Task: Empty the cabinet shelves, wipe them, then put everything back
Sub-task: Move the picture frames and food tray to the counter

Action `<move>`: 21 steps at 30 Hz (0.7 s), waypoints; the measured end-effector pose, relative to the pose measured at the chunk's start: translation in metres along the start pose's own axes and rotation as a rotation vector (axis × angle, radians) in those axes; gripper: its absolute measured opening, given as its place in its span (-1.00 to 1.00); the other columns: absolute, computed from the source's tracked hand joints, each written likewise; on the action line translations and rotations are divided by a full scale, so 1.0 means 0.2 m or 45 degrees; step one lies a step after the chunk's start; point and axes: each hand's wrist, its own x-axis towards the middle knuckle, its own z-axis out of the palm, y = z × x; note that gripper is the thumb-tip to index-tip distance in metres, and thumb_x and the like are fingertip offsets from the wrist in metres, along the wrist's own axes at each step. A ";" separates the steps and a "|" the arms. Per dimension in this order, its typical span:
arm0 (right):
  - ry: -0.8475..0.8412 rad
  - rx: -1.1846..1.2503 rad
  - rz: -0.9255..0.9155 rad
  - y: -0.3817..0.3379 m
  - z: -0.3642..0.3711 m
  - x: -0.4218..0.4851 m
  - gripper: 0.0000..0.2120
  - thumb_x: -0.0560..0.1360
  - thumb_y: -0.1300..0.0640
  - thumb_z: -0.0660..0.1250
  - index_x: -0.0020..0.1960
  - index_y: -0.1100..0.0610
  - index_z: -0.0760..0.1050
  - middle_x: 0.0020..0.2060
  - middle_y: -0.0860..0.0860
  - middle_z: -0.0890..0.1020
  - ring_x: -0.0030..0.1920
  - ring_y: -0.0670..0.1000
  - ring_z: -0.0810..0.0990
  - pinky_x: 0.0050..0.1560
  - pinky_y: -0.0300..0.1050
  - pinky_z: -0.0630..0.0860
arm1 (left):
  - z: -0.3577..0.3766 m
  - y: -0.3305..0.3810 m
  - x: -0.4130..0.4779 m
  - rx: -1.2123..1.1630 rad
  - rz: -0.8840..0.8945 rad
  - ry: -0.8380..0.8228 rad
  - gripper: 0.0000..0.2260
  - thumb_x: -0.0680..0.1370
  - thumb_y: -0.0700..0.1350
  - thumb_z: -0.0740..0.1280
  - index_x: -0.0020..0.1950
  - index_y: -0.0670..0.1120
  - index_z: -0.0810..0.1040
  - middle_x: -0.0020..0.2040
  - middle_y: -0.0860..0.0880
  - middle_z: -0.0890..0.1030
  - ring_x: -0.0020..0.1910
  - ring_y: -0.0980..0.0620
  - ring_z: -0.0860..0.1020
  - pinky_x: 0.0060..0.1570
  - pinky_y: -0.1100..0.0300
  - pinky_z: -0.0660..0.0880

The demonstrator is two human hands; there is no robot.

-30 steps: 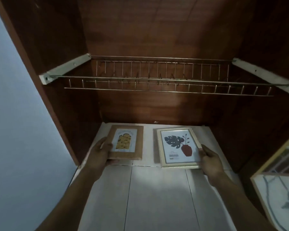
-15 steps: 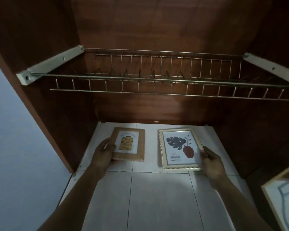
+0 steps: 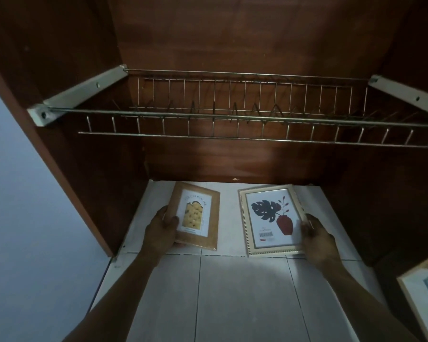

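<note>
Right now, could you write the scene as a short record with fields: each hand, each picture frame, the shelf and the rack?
left hand: grips the left edge of the brown frame, thumb on its front
right hand: grips the right edge of the white frame, thumb on its front
brown frame: yellow print, askew to the white frame
white frame: dark leaf and red vase print, barcode sticker
shelf: white, beneath both frames
wire rack: spans the cabinet above the shelf
</note>
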 end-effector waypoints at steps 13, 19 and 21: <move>0.072 -0.611 0.065 0.04 0.03 0.01 -0.57 0.64 -0.15 0.01 0.14 0.20 0.40 -0.17 0.13 0.59 -0.18 0.12 0.59 -0.15 -0.07 0.50 | 0.00 0.00 0.01 0.648 0.099 0.115 -0.76 0.57 -0.03 0.25 0.11 -0.15 0.54 -0.02 -0.16 0.64 -0.11 -0.10 0.56 -0.06 0.08 0.52; 0.029 -0.725 0.047 0.03 0.03 0.02 -0.71 0.62 0.07 0.15 0.21 0.26 0.37 0.09 0.22 0.48 0.00 0.17 0.48 0.00 0.00 0.43 | 0.00 0.02 -0.01 0.832 0.143 0.123 -0.75 0.58 -0.07 0.25 0.10 -0.23 0.53 -0.06 -0.20 0.56 -0.02 -0.18 0.52 -0.04 0.03 0.50; 0.015 -0.777 0.061 0.04 0.04 0.03 -0.70 0.60 0.06 0.21 0.23 0.24 0.34 0.08 0.19 0.48 -0.06 0.09 0.45 0.00 -0.05 0.46 | 0.02 0.03 -0.01 0.840 0.120 0.160 -0.73 0.59 -0.04 0.24 0.15 -0.21 0.53 -0.08 -0.16 0.52 -0.07 -0.11 0.50 -0.07 0.08 0.45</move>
